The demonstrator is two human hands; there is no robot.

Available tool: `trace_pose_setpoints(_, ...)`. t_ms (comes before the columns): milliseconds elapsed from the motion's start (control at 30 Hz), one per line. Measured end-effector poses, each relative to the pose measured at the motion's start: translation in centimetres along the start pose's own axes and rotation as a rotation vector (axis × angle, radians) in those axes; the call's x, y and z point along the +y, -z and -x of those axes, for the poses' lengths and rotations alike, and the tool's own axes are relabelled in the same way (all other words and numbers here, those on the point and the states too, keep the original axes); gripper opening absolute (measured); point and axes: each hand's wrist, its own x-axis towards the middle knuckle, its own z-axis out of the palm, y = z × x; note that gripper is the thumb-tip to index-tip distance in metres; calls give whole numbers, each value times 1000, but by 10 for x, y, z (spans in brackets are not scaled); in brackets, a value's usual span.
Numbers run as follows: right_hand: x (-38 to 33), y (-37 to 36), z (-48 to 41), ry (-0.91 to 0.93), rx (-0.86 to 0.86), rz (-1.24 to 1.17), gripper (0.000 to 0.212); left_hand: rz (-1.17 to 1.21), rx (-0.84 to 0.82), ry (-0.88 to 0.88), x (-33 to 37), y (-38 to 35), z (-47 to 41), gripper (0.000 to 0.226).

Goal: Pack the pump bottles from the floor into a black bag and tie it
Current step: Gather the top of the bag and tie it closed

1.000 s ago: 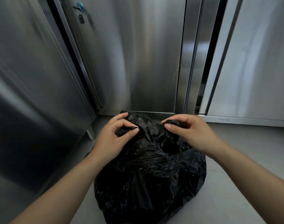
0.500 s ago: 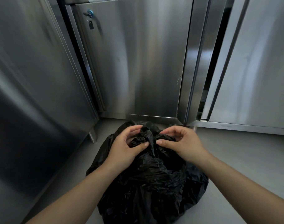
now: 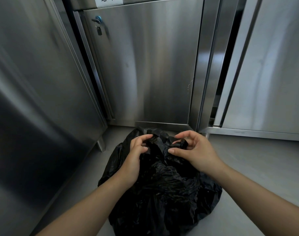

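A full, crumpled black bag (image 3: 164, 189) sits on the grey floor in front of me. My left hand (image 3: 135, 155) pinches a twisted flap of the bag's top between thumb and fingers. My right hand (image 3: 194, 150) grips the other twisted flap, curled around its end, a short way to the right. The two flaps meet between my hands at the bag's top. No pump bottles are visible; the bag's contents are hidden.
Stainless steel cabinets surround the spot: a large one on the left (image 3: 34, 99), a locked door with a key (image 3: 98, 23) straight ahead, another on the right (image 3: 267, 74). A cabinet leg (image 3: 101, 145) stands left of the bag. Grey floor (image 3: 257, 167) extends to the right.
My hands came together over the bag's top, then drew slightly apart again, each still holding a flap. The view has tilted up and the bag sits lower in the frame.
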Motion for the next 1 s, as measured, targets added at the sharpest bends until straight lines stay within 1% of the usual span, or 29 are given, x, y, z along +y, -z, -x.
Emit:
trace_pose_setpoints(67,3,-1,0,7,-8,-6,45,13,16,18,-3,1,0,45)
trace_pose_setpoints(167,6,-5,1,24,-65,-45,30,-157,36,38,-7,3,-2,32)
trace_pose_setpoints(233,10,-6,2,48,-56,-43,26,-282,-31,7,-9,7,-3,31)
trace_pose_setpoints(300,13,-5,2,48,-34,-14,32,-368,-71,-61,-12,11,-4,40)
trace_pose_setpoints(367,14,-5,2,42,-20,-18,43,-405,-55,-115,-12,11,-3,43)
trace_pose_setpoints(433,16,-6,2,57,-24,-50,54,-404,-28,-153,-11,10,-3,37)
trace_pose_setpoints(500,16,-6,3,88,-44,-11,58,-409,-33,-181,-11,9,-3,30)
trace_pose_setpoints(567,16,-5,4,124,-39,105,56,-427,-53,-190,-11,9,-2,25)
trace_pose_setpoints(633,17,-3,2,164,-40,302,60,-453,-71,-183,-12,9,0,22)
trace_pose_setpoints(667,19,-2,0,142,-65,363,66,-463,-76,-178,-12,9,0,20)
trace_pose_setpoints(733,23,-1,-3,6,-144,345,77,-483,-65,-174,-14,11,3,18)
trace_pose_setpoints(800,28,-1,-5,-99,-202,304,85,-602,4,-211,-18,15,3,15)
trace_pose_setpoints(833,32,-2,-5,-119,-220,306,88,-676,41,-225,-19,17,4,14)
trace_pose_setpoints(900,36,-6,-4,-113,-235,303,87,-757,58,-206,-22,21,5,11)
trace_pose_setpoints(1000,39,-13,-2,-65,-211,302,69,-727,20,-157,-27,25,11,19)
